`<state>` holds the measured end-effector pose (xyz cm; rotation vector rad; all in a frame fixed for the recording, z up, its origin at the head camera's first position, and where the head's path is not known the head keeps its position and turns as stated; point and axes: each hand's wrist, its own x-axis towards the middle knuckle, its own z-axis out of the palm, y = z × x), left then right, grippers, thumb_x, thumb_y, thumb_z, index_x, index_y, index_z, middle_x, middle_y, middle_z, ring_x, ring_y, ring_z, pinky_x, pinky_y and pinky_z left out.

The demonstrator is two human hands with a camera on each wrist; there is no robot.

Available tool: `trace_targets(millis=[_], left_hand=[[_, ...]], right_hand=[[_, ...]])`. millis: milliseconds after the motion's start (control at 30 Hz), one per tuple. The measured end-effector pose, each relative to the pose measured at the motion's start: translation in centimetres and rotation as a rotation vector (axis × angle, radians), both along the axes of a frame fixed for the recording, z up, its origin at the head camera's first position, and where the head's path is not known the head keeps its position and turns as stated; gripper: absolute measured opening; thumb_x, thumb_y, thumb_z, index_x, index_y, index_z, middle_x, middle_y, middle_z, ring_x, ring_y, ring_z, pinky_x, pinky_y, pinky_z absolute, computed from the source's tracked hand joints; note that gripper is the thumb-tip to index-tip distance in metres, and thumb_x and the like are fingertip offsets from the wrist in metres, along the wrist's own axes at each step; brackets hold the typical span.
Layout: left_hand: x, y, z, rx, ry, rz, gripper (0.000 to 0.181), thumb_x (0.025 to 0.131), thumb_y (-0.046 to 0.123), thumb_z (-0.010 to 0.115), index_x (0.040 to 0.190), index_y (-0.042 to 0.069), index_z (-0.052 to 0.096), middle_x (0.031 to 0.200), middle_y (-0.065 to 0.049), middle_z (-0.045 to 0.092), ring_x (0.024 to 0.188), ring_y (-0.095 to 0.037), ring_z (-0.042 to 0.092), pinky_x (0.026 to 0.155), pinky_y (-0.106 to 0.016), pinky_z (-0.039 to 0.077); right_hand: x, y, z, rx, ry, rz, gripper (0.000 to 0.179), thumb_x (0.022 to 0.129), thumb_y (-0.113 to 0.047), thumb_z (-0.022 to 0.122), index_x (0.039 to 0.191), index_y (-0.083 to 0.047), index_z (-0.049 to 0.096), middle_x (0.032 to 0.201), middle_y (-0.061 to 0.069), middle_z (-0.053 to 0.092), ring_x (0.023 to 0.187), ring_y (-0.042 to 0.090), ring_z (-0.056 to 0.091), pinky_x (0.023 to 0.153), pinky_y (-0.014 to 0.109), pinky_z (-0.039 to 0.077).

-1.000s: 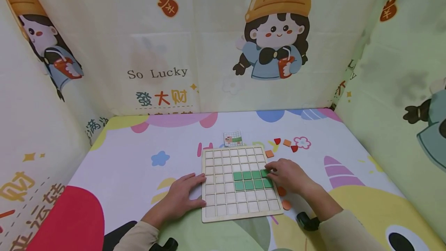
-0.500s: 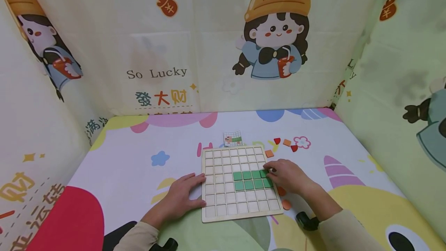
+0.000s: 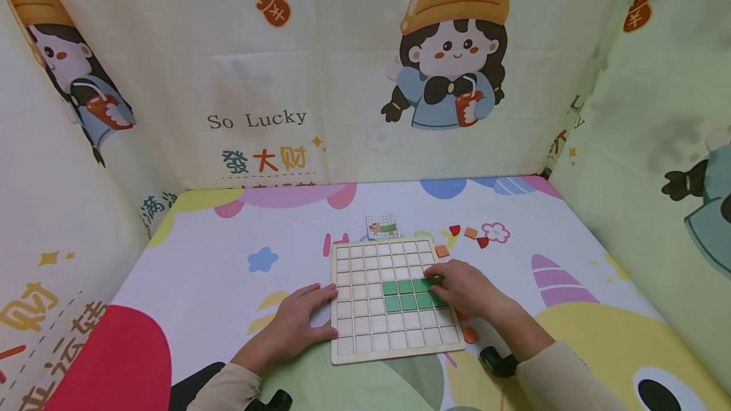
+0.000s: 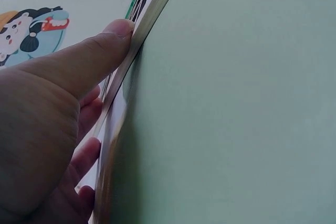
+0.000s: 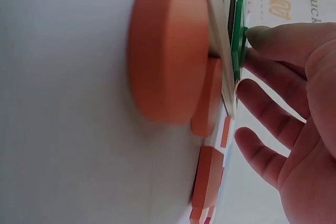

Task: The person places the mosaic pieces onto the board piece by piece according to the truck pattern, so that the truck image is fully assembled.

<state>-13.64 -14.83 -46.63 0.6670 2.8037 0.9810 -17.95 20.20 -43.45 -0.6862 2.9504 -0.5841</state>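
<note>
A square wooden grid board (image 3: pixel 379 342) lies on the table, with several green square tiles (image 3: pixel 408 302) set in two rows at its middle right. My left hand (image 3: pixel 297 322) touches the board's left edge, fingers spread. In the left wrist view the thumb (image 4: pixel 100 51) lies against the rim. My right hand (image 3: pixel 471 287) reaches over the right edge and covers part of the rightmost tiles. In the right wrist view its thumb and forefinger tips touch a green tile (image 5: pixel 239 40), while the other fingers stay extended.
Beyond the board lies a small picture card (image 3: pixel 382 227) with a grid pattern. At the far right are orange squares (image 3: pixel 471 233) and red pieces (image 3: pixel 483 243). Orange round pieces (image 3: pixel 470 335) lie by the board's right edge. Printed cloth walls (image 3: pixel 342 81) surround the table.
My right hand has shifted slightly left over the green tiles, covering more of the rightmost ones. The left hand and the board have stayed still.
</note>
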Motion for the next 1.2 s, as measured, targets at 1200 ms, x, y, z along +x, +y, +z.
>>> trace_targets(millis=[1200], left_hand=[[0.2,-0.1,0.4,-0.005,-0.004,-0.006,0.07,0.082,0.035,0.083,0.141,0.007,0.057,0.147,-0.005,0.052,0.138,-0.04,0.038,0.107,-0.063,0.029]], right_hand=[[0.6,1.2,0.3,-0.065,-0.02,-0.086,0.03,0.089,-0.012,0.074,0.118,-0.005,0.069,0.115,0.009,0.068,0.103,0.029,0.063,0.09,0.049,0.053]])
